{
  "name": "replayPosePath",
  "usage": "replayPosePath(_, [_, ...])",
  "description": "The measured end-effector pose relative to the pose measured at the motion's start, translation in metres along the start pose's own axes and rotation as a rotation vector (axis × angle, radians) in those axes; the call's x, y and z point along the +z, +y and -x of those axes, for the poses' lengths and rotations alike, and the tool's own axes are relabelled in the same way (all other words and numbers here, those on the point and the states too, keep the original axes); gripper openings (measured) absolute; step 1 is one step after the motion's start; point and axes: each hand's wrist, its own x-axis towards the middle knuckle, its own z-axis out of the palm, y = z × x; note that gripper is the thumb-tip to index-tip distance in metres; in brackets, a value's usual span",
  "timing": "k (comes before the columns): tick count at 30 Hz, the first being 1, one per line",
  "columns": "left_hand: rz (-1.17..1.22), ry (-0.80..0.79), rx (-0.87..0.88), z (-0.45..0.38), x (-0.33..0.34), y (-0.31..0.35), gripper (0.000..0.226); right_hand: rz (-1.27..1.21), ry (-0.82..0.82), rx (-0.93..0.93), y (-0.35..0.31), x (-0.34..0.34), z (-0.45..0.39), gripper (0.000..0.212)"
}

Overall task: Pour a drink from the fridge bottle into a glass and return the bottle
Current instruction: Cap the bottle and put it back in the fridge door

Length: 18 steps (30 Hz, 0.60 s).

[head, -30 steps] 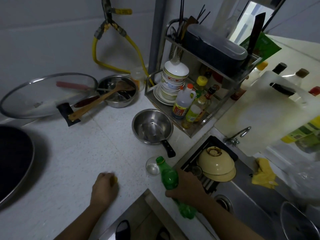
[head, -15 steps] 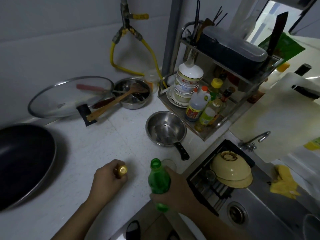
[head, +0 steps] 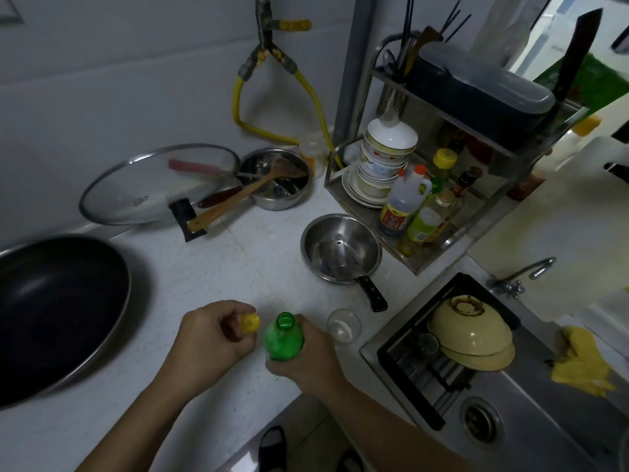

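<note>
The right hand (head: 306, 359) gripped the uncapped green bottle (head: 283, 338); left of it, the left hand (head: 212, 338) pinched the yellow cap (head: 249, 322), with the glass (head: 343, 325) and saucepan (head: 341, 248) beyond the bottle.

You get dim, bluish light; daylight glares at the window (head: 558, 39); edges bend and look soft.

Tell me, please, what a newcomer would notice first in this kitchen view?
The open green bottle, upright near the counter's front edge in the right hand, with its yellow cap pinched in the left hand beside it. A small clear glass stands just right of the bottle.
</note>
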Motion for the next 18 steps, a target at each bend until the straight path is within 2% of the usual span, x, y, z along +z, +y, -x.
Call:
replayPosePath(13, [0.070, -0.081, 0.158, 0.002, -0.007, 0.014, 0.037, 0.044, -0.017, -0.002, 0.001, 0.012, -0.002, 0.061])
replayPosePath(18, [0.088, -0.097, 0.198, 0.000, -0.010, 0.019, 0.032, 0.060, -0.011, -0.010, 0.001, 0.012, -0.003, 0.063])
